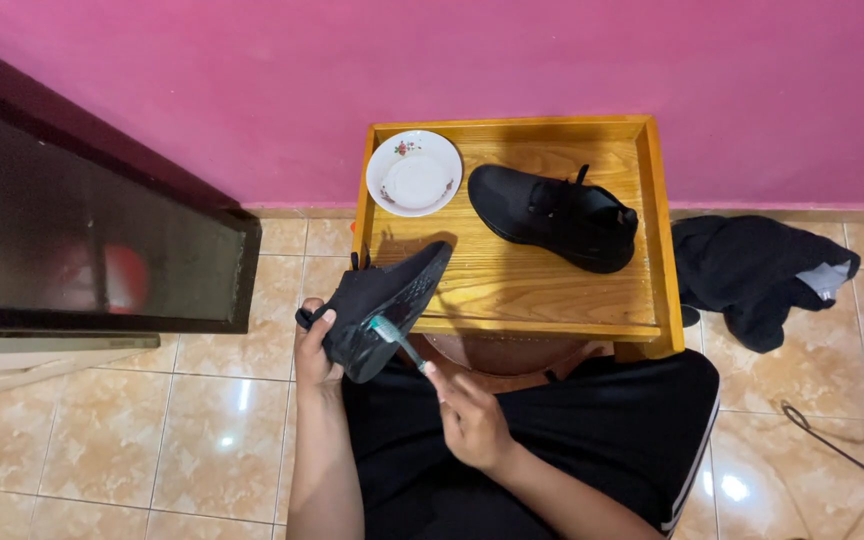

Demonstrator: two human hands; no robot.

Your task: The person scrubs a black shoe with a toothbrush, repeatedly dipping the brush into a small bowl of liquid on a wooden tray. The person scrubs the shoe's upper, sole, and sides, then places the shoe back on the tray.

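Note:
My left hand [314, 345] grips a black shoe [384, 305] by its heel end, sole turned up and toe pointing toward the tray. My right hand [467, 415] holds a toothbrush [397, 340] whose bristle head rests on the shoe's sole near the heel. A second black shoe [557, 215] lies on its side on the wooden tray [552, 300]. A small white saucer with a flower print [414, 172] sits in the tray's far left corner.
The tray rests in front of my lap, against a pink wall. A dark glass panel [92, 240] stands at the left. A crumpled black garment [757, 275] lies on the tiled floor at the right, with a thin cable [832, 445] nearby.

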